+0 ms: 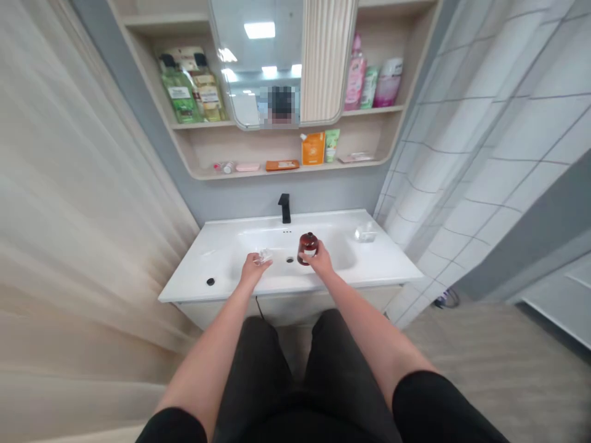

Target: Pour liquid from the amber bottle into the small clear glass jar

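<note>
My right hand [319, 259] is closed around a brown bottle [308, 243] with a pale label, held roughly upright over the right part of the basin. The bottle's dark neck points up, and I cannot tell whether it is capped. In my left hand [253, 266], the fingers grip a small transparent object [265, 255] that looks like clear plastic or glass; its exact kind does not show. Both hands are above the front of the white sink [281, 280], apart from each other, with the drain [290, 259] between them.
A black faucet [285, 209] stands behind the basin. On the left counter lies a small round black piece [210, 282]; another transparent item [365, 232] sits on the right. Above hangs a mirrored cabinet [295, 173] with bottles, tubes and an orange pouch [313, 149]. Curtains flank both sides.
</note>
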The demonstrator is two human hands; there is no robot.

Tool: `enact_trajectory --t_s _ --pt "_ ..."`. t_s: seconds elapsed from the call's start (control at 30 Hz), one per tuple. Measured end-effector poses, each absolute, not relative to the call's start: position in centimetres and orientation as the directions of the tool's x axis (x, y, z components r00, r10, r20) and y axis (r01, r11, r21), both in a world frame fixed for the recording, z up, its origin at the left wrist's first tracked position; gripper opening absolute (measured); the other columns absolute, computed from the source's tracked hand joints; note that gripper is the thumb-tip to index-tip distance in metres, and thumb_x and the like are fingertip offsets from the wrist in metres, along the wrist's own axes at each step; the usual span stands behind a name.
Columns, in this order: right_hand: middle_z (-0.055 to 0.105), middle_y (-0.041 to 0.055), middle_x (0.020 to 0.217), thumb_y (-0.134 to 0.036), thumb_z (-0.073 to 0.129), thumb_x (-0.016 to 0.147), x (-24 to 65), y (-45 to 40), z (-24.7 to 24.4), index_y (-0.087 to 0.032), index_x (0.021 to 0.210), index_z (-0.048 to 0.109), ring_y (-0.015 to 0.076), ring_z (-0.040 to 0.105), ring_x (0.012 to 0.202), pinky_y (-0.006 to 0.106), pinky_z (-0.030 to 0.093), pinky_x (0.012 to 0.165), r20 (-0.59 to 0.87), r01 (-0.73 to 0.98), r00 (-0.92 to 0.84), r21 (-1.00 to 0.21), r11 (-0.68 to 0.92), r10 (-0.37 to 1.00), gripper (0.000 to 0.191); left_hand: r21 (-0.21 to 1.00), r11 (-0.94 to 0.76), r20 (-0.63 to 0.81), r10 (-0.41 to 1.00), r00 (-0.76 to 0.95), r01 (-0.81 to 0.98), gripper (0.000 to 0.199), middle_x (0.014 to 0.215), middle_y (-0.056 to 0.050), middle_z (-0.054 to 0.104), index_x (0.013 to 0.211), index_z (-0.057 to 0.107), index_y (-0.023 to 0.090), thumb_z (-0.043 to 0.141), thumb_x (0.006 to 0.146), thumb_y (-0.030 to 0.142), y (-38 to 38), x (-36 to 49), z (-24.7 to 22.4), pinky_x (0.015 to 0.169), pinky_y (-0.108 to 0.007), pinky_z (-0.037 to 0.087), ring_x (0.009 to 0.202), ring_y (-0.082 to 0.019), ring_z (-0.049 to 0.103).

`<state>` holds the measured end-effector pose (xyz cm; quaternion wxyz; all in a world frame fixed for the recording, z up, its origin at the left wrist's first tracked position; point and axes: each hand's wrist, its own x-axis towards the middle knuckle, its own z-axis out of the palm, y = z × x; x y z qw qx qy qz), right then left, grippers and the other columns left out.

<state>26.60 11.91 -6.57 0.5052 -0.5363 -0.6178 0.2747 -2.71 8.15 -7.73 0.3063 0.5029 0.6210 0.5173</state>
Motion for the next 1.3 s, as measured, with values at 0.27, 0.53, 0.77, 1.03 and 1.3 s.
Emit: enact_trajectory --t_s 0.27,0.53,0.77,1.03,1.3 --pt "0.08 0.0097 0.115 -0.059 0.093 0.062 38.6 11.5 -4.8 -0.024 0.121 0.063 0.033 0.076 0.106 0.049 0.058 0.101 0.373 0.384 0.354 -0.894 0.23 0.858 0.075 0.954 -0.047 0.141 0.942 -0.304 0.297 0.067 0.119 -0.007 0.074 0.117 0.06 0.026 0.099 0.066 0.042 9.0 -4.1 -10.1 0.095 -0.038 0.055 0.106 -0.024 0.073" --pt "0.079 0.0117 0.114 -0.055 0.096 0.056 50.3 11.2 -6.1 -0.022 0.122 0.062 0.0357 0.076 0.109 0.055 0.058 0.103 0.332 0.445 0.475 -0.889 0.103 0.815 0.082 0.917 -0.015 0.129 0.957 -0.26 0.399 0.069 0.123 -0.008 0.075 0.118 0.061 0.026 0.101 0.065 0.044 8.6 -3.4 -9.9 0.094 -0.039 0.056 0.106 -0.027 0.075" --pt "0.073 0.0155 0.126 -0.059 0.09 0.063 51.3 11.3 -7.0 -0.019 0.134 0.057 0.0351 0.07 0.115 0.055 0.056 0.105 0.362 0.506 0.515 -0.86 0.065 0.777 0.088 0.918 -0.039 0.152 0.953 -0.26 0.395 0.07 0.123 -0.009 0.075 0.122 0.061 0.026 0.101 0.067 0.04 8.6 -3.6 -10.1 0.1 -0.042 0.057 0.111 -0.027 0.075" --pt "0.07 0.0132 0.114 -0.047 0.064 0.096 44.5 6.1 -4.1 -0.02 0.117 0.066 0.0329 0.067 0.111 0.055 0.055 0.108 0.745 0.767 0.393 -0.589 0.255 0.538 0.034 0.979 -0.099 0.15 0.943 -0.297 0.178 0.074 0.128 -0.009 0.073 0.124 0.052 0.026 0.099 0.067 0.027 9.2 -3.4 -10.3 0.108 -0.045 0.058 0.119 -0.025 0.074" --pt "0.068 0.0108 0.148 -0.048 0.092 0.076 26.5 8.8 -5.4 -0.034 0.146 0.068 0.0322 0.071 0.121 0.049 0.065 0.095 0.296 0.241 -0.323 -0.893 0.38 0.899 0.075 0.986 -0.161 0.164 0.98 -0.116 0.033 0.069 0.136 -0.014 0.072 0.105 0.042 0.027 0.098 0.065 0.024 9.4 0.5 -8.3 0.105 -0.046 0.058 0.128 -0.027 0.072"
